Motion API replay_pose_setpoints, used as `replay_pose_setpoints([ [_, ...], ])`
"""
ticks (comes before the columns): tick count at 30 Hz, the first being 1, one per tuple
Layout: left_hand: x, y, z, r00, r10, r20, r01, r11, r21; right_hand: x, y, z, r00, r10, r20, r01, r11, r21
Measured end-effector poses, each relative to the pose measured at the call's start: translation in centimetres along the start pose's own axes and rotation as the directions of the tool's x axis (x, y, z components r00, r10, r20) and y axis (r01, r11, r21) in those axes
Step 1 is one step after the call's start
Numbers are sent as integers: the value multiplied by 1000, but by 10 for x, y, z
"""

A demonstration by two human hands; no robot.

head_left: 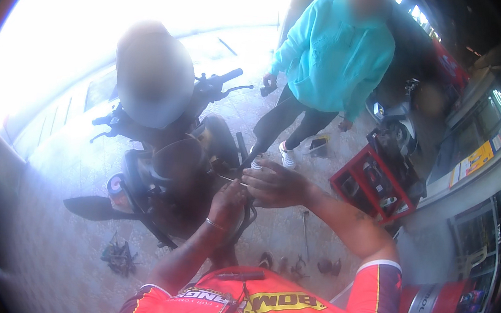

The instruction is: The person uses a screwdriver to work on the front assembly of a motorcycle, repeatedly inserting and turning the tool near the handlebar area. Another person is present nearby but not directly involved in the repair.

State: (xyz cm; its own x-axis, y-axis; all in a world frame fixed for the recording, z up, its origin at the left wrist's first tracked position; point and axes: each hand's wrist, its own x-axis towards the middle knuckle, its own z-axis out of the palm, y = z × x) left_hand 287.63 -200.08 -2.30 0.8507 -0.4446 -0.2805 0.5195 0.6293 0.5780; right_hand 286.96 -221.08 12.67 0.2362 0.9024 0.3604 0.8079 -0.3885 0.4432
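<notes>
My two hands meet over the rear part of a motorcycle (164,220). A thin pale rod-like piece (228,178) shows between them, too small to name. My left hand (228,205) has its fingers closed near that piece, thumb pointing up to it. From the right, my right hand (275,185) reaches across with bent fingers pinched on its end. A dark narrow bar (241,144) stands just beyond my fingers. The motorcycle's seat area (179,159) lies left of my hands. Haze blurs the fingertips.
A person in a turquoise hoodie (336,57) stands beyond the motorcycle. At right are a red tool cart (373,182), a red-and-white drum (433,306) and shelves (485,260). Dark metal parts (119,255) lie on the floor. A rounded grey cover (153,79) sits by the handlebars (224,82).
</notes>
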Motion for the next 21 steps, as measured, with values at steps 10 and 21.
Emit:
replay_pose_setpoints([
  [10,-11,8,26,992,-68,-109,53,989,-139,10,10,19,997,-62,-48,70,981,180],
  [21,-29,17,23,995,43,-94,-45,999,-15,46,-71,28,479,867,-134,-775,490,400],
])
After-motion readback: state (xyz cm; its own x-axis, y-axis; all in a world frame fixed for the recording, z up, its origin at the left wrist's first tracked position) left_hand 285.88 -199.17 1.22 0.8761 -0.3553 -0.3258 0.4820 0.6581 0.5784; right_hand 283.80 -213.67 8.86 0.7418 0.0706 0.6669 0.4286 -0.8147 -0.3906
